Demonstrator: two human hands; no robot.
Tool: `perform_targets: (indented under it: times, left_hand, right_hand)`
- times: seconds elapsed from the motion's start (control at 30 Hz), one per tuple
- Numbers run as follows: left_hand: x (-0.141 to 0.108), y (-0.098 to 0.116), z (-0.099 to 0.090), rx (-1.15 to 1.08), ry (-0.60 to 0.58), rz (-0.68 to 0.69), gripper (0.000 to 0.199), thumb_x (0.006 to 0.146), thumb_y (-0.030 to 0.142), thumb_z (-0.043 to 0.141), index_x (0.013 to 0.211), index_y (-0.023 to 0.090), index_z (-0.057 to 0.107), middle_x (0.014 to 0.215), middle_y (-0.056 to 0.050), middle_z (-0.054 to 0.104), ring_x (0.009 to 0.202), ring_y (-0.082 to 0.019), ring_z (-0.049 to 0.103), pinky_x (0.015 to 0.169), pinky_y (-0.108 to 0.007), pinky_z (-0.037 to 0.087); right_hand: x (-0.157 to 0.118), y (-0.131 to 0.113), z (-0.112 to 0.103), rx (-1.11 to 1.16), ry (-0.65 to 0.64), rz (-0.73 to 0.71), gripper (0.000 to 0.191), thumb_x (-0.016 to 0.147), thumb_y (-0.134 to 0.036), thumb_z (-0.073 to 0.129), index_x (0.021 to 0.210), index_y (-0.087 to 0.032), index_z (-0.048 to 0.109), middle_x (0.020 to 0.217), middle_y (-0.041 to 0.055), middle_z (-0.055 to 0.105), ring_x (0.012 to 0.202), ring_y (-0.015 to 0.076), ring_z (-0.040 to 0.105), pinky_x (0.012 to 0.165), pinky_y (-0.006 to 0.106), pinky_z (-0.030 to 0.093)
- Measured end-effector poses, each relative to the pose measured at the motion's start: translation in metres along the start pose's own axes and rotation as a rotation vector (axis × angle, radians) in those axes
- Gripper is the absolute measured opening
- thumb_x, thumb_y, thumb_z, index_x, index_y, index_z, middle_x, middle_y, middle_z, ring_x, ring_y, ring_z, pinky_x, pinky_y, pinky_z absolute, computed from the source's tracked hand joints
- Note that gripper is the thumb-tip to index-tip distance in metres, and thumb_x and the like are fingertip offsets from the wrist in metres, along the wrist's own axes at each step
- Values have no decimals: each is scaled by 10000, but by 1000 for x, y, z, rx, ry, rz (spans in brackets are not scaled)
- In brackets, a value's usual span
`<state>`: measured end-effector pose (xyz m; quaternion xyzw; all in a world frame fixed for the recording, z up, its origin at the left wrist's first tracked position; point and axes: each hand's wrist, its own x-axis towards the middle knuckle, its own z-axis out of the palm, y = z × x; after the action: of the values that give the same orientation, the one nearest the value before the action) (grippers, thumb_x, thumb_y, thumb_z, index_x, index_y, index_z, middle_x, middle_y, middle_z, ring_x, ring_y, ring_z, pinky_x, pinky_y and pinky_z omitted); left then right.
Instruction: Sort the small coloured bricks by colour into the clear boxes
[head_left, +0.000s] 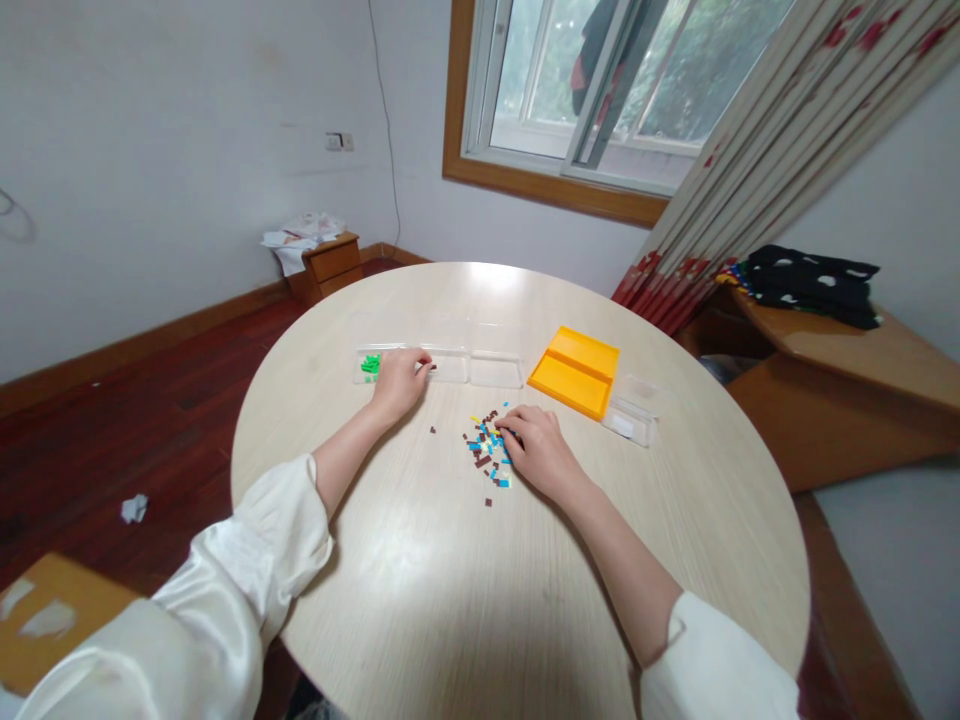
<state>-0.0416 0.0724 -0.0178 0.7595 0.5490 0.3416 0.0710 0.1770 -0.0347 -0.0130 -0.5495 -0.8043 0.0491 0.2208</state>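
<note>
My left hand is over a clear plastic box, its thumb and fingertips pinched on a small brown building brick. Bright green bricks lie in the box's left end, beside that hand. On the table, a loose pile of small brown, blue, yellow and pale bricks spreads out. My right hand rests at the pile's right edge with its fingers curled down among the pieces; what they hold, if anything, is hidden. Two brown bricks lie apart from the pile, one left of it and one nearer me.
An open yellow case lies right of the clear box, with a smaller clear container beside it. The round pale table fills the middle. Behind it are a window, a curtain and a wooden cabinet.
</note>
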Motion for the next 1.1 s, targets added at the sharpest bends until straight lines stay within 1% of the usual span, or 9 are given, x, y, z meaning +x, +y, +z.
perform_targets:
  times: [0.17, 0.33, 0.4, 0.53, 0.63, 0.87, 1.1]
  left_hand:
    - [-3, 7, -4, 64, -34, 54, 152, 821, 194, 511, 815, 163, 660, 928, -96, 688, 916, -260, 566, 819, -402, 350]
    - [-7, 16, -8, 86, -142, 116, 174, 827, 231, 521, 836, 151, 675, 963, -106, 676, 960, -267, 549, 840, -417, 328]
    - [-7, 17, -9, 84, -177, 124, 175, 827, 234, 522, 843, 151, 675, 957, -102, 676, 957, -262, 547, 844, -416, 321]
    - [-9, 19, -9, 67, -223, 147, 157, 822, 180, 514, 843, 156, 668, 942, -87, 680, 951, -249, 553, 837, -403, 316]
    - [-12, 21, -10, 67, -257, 167, 149, 819, 158, 518, 844, 156, 665, 929, -82, 683, 937, -249, 558, 820, -397, 319]
    - [-15, 22, -10, 32, -297, 209, 138, 820, 144, 526, 842, 155, 662, 903, -82, 686, 900, -234, 568, 796, -372, 323]
    - [-14, 20, -19, 15, -349, 213, 128, 792, 130, 543, 812, 157, 667, 848, -69, 684, 850, -210, 575, 806, -368, 327]
  right_hand:
    - [-1, 1, -1, 8, 2, 18, 187, 856, -138, 496, 907, -174, 672, 944, 83, 648, 921, 211, 540, 790, 341, 327]
    - [-1, -2, -4, 14, -32, 61, 158, 853, -169, 524, 884, -172, 679, 919, 76, 646, 905, 203, 535, 787, 335, 316]
    - [0, -4, -6, 19, -45, 82, 149, 849, -175, 533, 863, -171, 681, 906, 71, 644, 897, 197, 533, 786, 332, 311]
    - [1, -6, -8, 22, -61, 115, 133, 833, -158, 547, 801, -169, 675, 889, 65, 638, 883, 185, 530, 773, 321, 306]
    - [1, -7, -8, 25, -78, 129, 128, 830, -154, 546, 798, -159, 669, 877, 64, 638, 871, 184, 531, 767, 317, 309]
    - [-1, -6, -8, 13, -75, 144, 127, 817, -139, 560, 774, -170, 676, 866, 57, 652, 872, 181, 547, 767, 307, 311]
    - [-3, -2, -15, 17, -129, 150, 115, 792, -158, 574, 737, -181, 674, 835, 50, 673, 827, 175, 567, 742, 293, 330]
